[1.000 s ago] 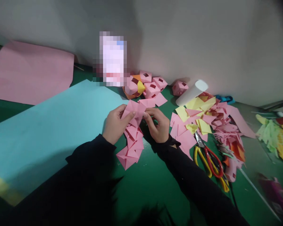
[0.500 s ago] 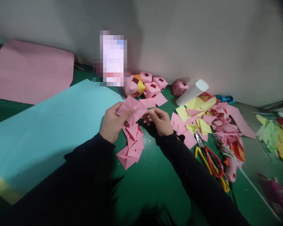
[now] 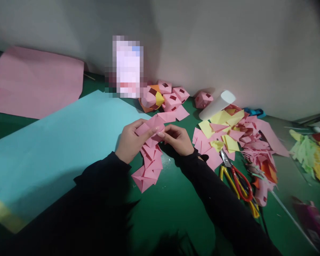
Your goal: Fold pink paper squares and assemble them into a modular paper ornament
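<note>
Between my two hands is a creased sheet of pink paper (image 3: pixel 152 123). My left hand (image 3: pixel 132 141) pinches its left side, thumb on top. At the right corner, the thumb and fingers of my right hand (image 3: pixel 179 139) are closed on the paper, bending it up. Just below lie several folded pink paper pieces (image 3: pixel 146 176), overlapping in a row on the green table (image 3: pixel 176 202). Behind the held sheet are flat pink paper pieces (image 3: pixel 181 112) and several pink folded paper boxes (image 3: pixel 172 101) with diamond-shaped holes.
A large light-blue sheet (image 3: pixel 61 142) spreads at left, with a pink sheet (image 3: pixel 42 78) behind it. To the right are yellow and pink scraps (image 3: pixel 229 121), red-handled scissors (image 3: pixel 241 183) and a white roll (image 3: pixel 217 105). A pixelated upright screen (image 3: pixel 128 67) leans by the grey wall (image 3: pixel 216 42).
My right hand has come left and taken hold of the sheet's right corner. The sheet, flat and open before, is now bending at that side. My left hand has shifted slightly.
</note>
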Motion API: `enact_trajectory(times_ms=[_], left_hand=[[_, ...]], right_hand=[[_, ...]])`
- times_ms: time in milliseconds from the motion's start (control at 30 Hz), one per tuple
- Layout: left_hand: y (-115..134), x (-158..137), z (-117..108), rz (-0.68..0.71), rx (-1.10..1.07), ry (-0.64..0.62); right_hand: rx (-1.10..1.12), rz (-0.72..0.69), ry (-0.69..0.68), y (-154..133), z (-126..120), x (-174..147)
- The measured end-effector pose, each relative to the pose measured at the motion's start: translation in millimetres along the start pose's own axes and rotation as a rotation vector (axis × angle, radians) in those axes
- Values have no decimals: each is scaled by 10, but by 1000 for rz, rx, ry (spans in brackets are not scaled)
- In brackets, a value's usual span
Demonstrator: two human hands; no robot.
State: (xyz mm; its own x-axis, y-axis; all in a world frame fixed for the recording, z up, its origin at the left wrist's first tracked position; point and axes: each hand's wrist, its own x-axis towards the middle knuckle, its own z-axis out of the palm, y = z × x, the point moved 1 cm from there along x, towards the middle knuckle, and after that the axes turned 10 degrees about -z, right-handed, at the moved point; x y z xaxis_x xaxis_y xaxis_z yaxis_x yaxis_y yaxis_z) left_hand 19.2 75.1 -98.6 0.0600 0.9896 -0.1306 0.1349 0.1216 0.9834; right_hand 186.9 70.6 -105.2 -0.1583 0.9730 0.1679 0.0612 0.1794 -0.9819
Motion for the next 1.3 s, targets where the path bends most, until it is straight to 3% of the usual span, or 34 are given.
enact_trajectory(times_ms=[633, 1300], left_hand=[[91, -32, 22, -22, -36, -95], [34, -12, 14, -42, -48, -23]], right_hand=[[-10, 4, 31, -9, 6, -10], [66, 22, -16, 30, -24, 5]])
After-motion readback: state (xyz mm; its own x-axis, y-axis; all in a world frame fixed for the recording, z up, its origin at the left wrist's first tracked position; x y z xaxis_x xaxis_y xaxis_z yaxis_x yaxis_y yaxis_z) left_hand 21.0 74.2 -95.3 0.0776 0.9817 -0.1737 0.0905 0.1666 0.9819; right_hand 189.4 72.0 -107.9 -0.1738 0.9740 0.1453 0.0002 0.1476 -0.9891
